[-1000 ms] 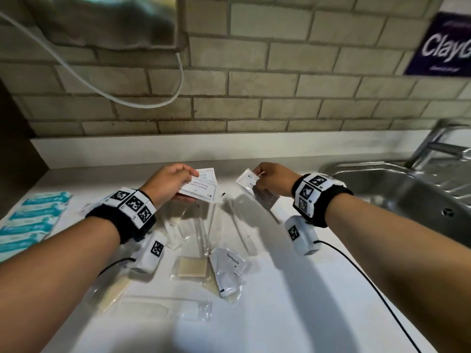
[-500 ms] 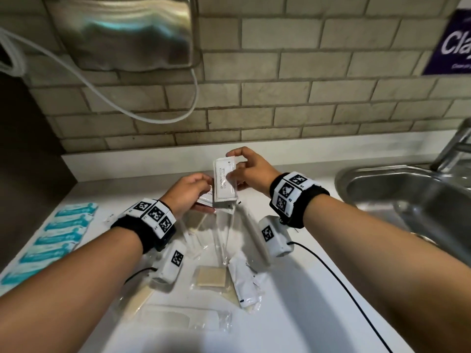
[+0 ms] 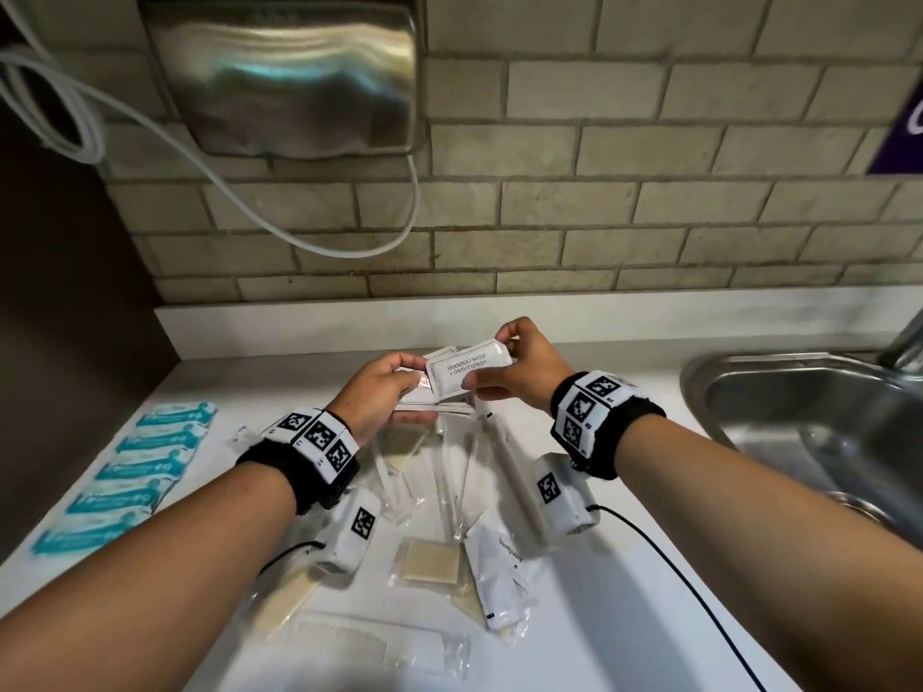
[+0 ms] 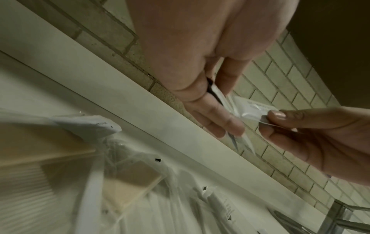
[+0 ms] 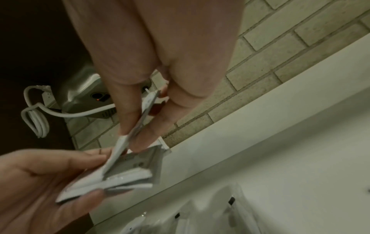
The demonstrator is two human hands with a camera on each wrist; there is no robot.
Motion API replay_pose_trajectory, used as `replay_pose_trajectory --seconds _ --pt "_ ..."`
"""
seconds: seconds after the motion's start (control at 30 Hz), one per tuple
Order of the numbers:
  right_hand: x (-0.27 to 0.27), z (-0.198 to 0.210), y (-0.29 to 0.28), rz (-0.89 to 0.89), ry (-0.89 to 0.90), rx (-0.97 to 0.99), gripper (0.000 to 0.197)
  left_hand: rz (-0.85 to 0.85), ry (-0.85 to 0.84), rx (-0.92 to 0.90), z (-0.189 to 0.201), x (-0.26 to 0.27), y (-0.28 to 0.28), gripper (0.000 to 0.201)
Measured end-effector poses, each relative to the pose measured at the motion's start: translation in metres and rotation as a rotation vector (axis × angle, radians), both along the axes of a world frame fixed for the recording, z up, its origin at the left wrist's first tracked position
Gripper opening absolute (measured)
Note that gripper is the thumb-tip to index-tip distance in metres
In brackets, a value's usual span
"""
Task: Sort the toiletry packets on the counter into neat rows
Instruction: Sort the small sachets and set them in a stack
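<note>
The right hand point(image 3: 514, 364) pinches a shampoo packet point(image 3: 467, 373) by its far end. The left hand point(image 3: 382, 392) grips a small stack of packets point(image 3: 429, 399) just beneath it, above the counter point(image 3: 624, 591). Below both grips lie clear-wrapped packets; teal packets point(image 3: 130, 472) form a row to the left.

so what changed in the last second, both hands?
The hands came together: the right hand brought its shampoo sachet across and now lays it on the stack of sachets gripped by the left hand. The blue packets and toothpaste packet on the counter stayed put.
</note>
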State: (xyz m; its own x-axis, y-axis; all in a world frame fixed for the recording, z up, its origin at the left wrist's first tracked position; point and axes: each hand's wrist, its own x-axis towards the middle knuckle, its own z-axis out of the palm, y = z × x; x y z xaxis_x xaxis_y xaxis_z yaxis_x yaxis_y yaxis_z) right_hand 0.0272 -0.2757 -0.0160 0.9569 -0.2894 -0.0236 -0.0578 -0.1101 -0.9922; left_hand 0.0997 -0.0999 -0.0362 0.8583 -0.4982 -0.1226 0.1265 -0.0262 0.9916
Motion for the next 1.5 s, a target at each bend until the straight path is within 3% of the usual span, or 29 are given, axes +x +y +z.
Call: replay_pose_trajectory --seconds 0.17,0.27,0.43,0.57,0.77,0.9,1.03,1.2,1.3,1.5 --pt "0.008 -0.008 0.005 -0.014 0.064 -0.367 0.051 -0.003 0.069 -0.076 0.009 -0.002 -0.005 0.028" --pt "0.012 -0.008 0.009 -0.064 0.07 -0.412 0.053 -0.085 0.08 -0.056 0.011 0.0 -0.005 0.038" --pt "0.011 -0.002 0.021 -0.018 0.135 -0.609 0.069 -0.029 -0.074 0.03 0.004 0.002 0.004 0.016" --pt "0.009 -0.001 0.038 0.064 0.175 -0.749 0.082 0.055 -0.153 0.017 0.009 0.008 0.037 0.033" --pt "0.024 -0.008 0.084 0.416 0.285 -0.92 0.076 0.214 -0.188 -0.017 0.04 0.028 0.113 0.029" --pt "0.047 -0.018 0.142 0.629 0.327 -1.12 0.096 0.243 -0.224 -0.002 0.055 0.034 0.158 0.028" --pt "0.065 -0.032 0.191 0.725 0.296 -1.165 0.118 0.27 -0.22 0.015 0.048 0.036 0.184 0.027" --pt "0.087 -0.053 0.23 0.888 0.387 -1.333 0.129 0.288 -0.169 0.059 0.031 0.047 0.212 0.027" --pt "0.087 -0.06 0.229 0.849 0.495 -1.384 0.121 0.273 -0.149 0.067 0.021 0.053 0.223 0.027" --pt "0.059 -0.057 0.2 0.718 0.465 -1.305 0.108 0.199 -0.128 0.085 0.008 0.053 0.217 0.029"
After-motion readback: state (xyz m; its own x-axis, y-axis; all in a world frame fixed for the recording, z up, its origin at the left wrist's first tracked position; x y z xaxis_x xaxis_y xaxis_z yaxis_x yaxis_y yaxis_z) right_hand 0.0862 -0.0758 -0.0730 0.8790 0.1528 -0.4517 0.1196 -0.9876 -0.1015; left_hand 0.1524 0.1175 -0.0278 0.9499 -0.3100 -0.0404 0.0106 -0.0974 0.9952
